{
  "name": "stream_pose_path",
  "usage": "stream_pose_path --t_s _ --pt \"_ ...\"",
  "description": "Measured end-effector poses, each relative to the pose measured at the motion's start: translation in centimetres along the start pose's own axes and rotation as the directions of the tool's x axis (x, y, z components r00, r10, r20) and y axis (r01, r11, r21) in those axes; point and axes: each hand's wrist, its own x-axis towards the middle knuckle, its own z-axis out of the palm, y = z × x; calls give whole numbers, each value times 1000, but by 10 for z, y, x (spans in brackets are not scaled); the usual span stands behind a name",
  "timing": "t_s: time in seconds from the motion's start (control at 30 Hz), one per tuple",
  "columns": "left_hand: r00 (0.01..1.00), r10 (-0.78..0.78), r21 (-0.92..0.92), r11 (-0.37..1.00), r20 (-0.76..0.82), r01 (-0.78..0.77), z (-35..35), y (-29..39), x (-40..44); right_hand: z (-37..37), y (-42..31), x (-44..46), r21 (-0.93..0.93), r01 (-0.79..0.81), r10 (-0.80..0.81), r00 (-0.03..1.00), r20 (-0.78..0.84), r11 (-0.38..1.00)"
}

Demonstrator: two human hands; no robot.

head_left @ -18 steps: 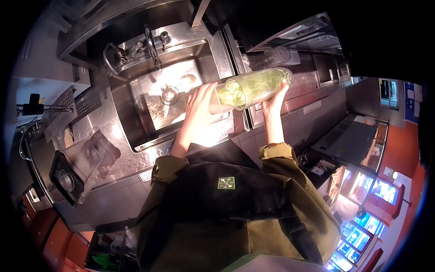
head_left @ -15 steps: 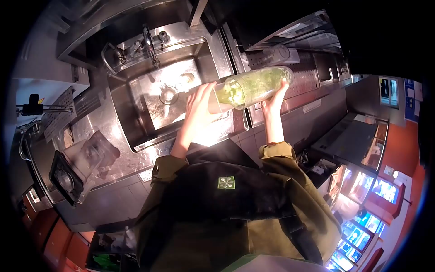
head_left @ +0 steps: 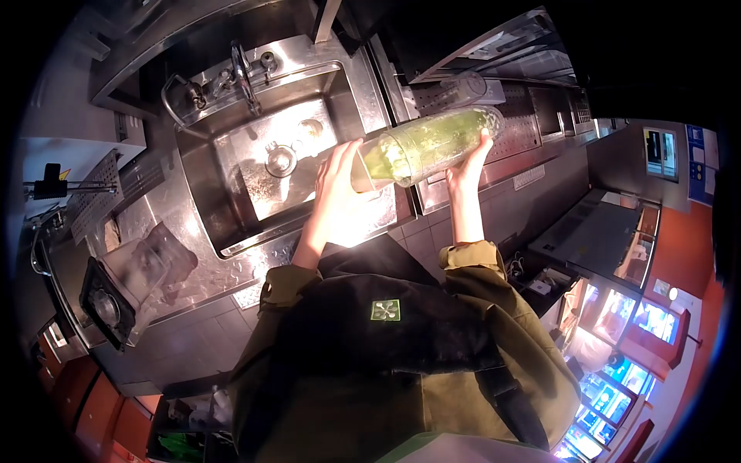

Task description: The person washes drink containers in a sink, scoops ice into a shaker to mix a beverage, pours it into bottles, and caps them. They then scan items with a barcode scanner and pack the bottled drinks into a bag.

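Observation:
A clear cylindrical container [head_left: 444,140] with green contents lies nearly horizontal between my hands, above the counter at the sink's right edge. My left hand [head_left: 336,189] is wrapped round a second clear vessel [head_left: 363,168] at the container's left end, where the two meet mouth to mouth. My right hand [head_left: 468,166] grips the lower right side of the green-filled container, its thumb showing near the base. Green pieces gather towards the joint. The metal sink [head_left: 224,193] lies to the left, with a drain in its floor.
A faucet [head_left: 245,77] stands behind the sink. On the counter at the left lies a clear blender jug [head_left: 139,270] with a black base. Behind my right hand a clear container [head_left: 463,89] rests on a perforated metal surface. A grey-topped unit [head_left: 583,231] stands at the right.
The view has shifted slightly, so the sink and counter sit further left. More green contents have slid towards the joint. Both hands keep their grip.

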Motion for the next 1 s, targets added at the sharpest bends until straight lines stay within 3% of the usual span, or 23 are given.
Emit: stream_pose_path --t_s 0.67,0.77,1.0 --pt "999 10 -144 989 -37 -15 11 -9 -5 7 -8 -4 -11 -14 14 999 -32 1000" --pt "999 0 -166 986 -46 -7 13 -9 -7 19 -14 -13 -127 12 -15 999 -28 992" --pt "998 -10 -203 979 -68 -4 13 -10 -8 23 -19 -14 -131 -12 9 1000 -26 991"
